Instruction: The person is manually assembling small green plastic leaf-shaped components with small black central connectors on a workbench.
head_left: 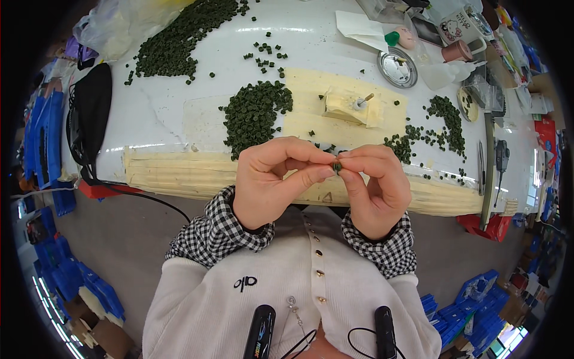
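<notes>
My left hand (278, 176) and my right hand (373, 185) meet over the table's front edge, thumbs and forefingers closed in a pinch. Between the fingertips is a small dark green spool-shaped part (337, 167), partly covered by the fingers. Just past my left hand lies a heap of similar dark green parts (254, 116). A smaller pile (399, 146) spreads beyond my right hand. Behind the hands sits a tape-wrapped block (350, 109) with a short peg standing up from it.
A larger green heap (173, 42) lies at the far left near a clear plastic bag (122, 30). At the right are a round metal lid (397, 67), a white squeeze bottle (445, 73) and tweezers (481, 164). A black cloth bag (92, 113) lies on the left edge.
</notes>
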A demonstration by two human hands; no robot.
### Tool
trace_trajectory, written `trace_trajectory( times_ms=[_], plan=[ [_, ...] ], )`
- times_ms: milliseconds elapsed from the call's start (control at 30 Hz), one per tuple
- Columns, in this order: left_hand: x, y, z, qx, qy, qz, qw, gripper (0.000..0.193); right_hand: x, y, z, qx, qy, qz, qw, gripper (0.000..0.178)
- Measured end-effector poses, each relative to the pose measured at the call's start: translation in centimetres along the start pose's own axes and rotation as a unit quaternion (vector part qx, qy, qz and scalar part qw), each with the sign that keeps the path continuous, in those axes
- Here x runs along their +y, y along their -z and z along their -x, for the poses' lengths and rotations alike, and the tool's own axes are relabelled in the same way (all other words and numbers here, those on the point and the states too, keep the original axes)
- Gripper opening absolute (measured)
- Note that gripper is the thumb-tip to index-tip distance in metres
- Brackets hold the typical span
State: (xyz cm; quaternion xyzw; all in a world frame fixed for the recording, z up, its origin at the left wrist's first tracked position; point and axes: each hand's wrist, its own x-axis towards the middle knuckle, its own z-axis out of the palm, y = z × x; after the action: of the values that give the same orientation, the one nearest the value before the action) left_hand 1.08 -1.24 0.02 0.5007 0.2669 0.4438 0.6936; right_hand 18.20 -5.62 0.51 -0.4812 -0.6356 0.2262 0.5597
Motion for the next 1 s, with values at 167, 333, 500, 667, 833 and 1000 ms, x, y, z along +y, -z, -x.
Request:
trace_trajectory(
  times_ms=[167,333,500,667,833,1000],
  plan=[
    [0.14,0.18,-0.04,-0.011,-0.055,-0.115,0.992,0.016,0.06,0.0,0.03,0.002,0.022,0.031,0.999,0.02],
    [0.19,-0.14,0.1,-0.005,-0.057,-0.131,0.99,0.017,0.19,0.16,-0.13,-0.008,0.073,0.071,0.995,0.021],
    [0.07,0.42,-0.26,-0.025,-0.08,-0.173,0.981,0.015,0.18,0.44,-0.49,-0.024,0.094,0.097,0.991,0.021],
    [0.39,0.11,-0.39,-0.016,-0.033,-0.108,0.993,0.016,0.53,0.2,-0.1,-0.003,0.078,0.072,0.994,0.022],
    [0.47,0.2,-0.4,-0.025,-0.038,-0.096,0.994,0.016,0.34,0.15,-0.11,0.004,0.075,0.059,0.995,0.023],
    [0.49,0.42,-0.36,-0.037,-0.049,-0.105,0.993,0.016,0.2,0.2,-0.12,0.0,0.071,0.051,0.996,0.023]
  ],
)
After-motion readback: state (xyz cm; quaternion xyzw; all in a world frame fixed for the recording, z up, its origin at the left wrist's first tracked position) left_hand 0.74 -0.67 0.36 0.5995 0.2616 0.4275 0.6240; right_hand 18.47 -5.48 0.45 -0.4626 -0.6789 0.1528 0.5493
